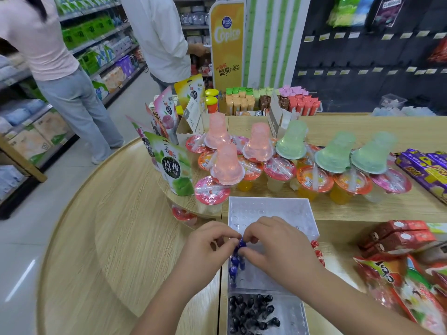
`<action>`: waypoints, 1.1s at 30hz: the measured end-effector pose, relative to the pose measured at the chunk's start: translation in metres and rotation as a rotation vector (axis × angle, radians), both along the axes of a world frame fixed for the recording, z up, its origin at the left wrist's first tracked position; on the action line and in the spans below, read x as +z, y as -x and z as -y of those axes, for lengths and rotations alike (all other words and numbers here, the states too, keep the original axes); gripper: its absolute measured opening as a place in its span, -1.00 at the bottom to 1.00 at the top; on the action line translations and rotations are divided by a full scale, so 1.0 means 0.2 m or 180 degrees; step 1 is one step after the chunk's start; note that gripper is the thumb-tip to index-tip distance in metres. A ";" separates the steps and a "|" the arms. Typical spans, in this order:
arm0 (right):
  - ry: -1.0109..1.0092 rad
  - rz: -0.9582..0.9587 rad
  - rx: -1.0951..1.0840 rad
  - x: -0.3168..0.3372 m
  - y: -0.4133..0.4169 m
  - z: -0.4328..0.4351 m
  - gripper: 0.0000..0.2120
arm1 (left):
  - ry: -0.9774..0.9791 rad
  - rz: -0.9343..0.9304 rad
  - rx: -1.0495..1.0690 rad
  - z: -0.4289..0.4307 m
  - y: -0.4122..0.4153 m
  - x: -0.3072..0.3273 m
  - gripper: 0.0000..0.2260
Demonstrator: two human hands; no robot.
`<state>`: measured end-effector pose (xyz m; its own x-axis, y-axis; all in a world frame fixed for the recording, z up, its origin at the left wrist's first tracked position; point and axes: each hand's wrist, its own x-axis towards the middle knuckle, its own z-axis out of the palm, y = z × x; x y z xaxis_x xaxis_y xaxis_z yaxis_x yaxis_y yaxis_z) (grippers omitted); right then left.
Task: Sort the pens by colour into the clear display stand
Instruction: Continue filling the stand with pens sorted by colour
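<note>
Blue pen [239, 245] pinched, left hand [208, 246], right hand [278, 247]

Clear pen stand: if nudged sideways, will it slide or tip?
Probably slides rather than tips: the clear stand looks broad, on a smooth wood counter. Likely light: thin plastic, mostly unfilled. The blue pens along its left edge may weight that side slightly.

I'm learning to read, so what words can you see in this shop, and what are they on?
"Copico": yellow standing sign.
"脆爽": same sign, lower down.
"青梅果冻": green pouch.
Too blurred or small to read: jelly cup lids, shelf price tags.
</note>
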<state>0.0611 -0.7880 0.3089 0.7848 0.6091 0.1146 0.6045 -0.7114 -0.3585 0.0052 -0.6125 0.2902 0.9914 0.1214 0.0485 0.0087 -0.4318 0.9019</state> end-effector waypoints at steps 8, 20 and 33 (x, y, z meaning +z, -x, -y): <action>-0.0118 0.0070 -0.0301 -0.06 0.02 -0.02 -0.86 | 0.0180 0.0007 0.0075 0.02 0.00 -0.01 -0.76; 0.0192 -0.0173 0.0186 0.02 0.03 0.00 -0.82 | 0.0657 -0.0191 0.0651 0.06 0.06 -0.11 -0.86; -0.0379 0.0211 -0.0040 0.02 0.15 0.20 -0.85 | 0.0945 -0.0309 0.0913 0.06 0.21 -0.12 -0.77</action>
<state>0.0315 -0.8288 0.3120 0.7805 0.5784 0.2373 0.6211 -0.6738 -0.4003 -0.0375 -0.6249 0.2663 0.9136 0.3878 -0.1221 0.1818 -0.1210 0.9759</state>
